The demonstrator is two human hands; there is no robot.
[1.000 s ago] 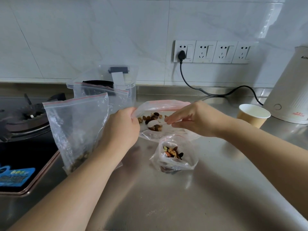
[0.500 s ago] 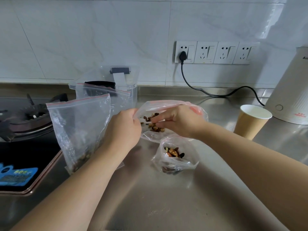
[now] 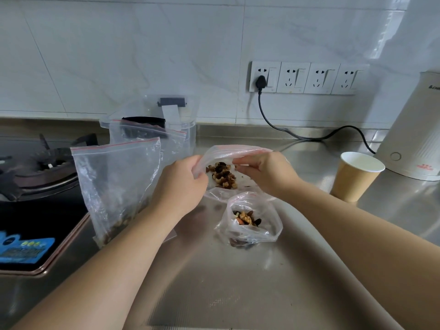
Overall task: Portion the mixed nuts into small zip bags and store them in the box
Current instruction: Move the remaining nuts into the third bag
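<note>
Moved: half a second back the right hand [image 3: 264,172] lay over the top of the held bag [image 3: 223,196]; it now pinches the near lip, and the nuts [image 3: 222,176] inside show clearly.
Tabletop [image 3: 238,282]: steel, carrying everything below.
Box [image 3: 188,136]: clear, lid raised, behind and left of the held bag, beyond the left hand.
Big bag [image 3: 114,182]: stands left of the held bag, a few nuts at its bottom.
Held bag: mouth runs left to right between the hands, opening toward the person.
Small bag [image 3: 250,220]: open, part filled, just in front of the held bag, nearer the right hand.
Left hand [image 3: 181,184]: fingers curled, pinching the held bag's left edge.
Right hand: thumb and fingers pinching the lip's right end.
Next, likely: press the lip shut along that left-right line.
</note>
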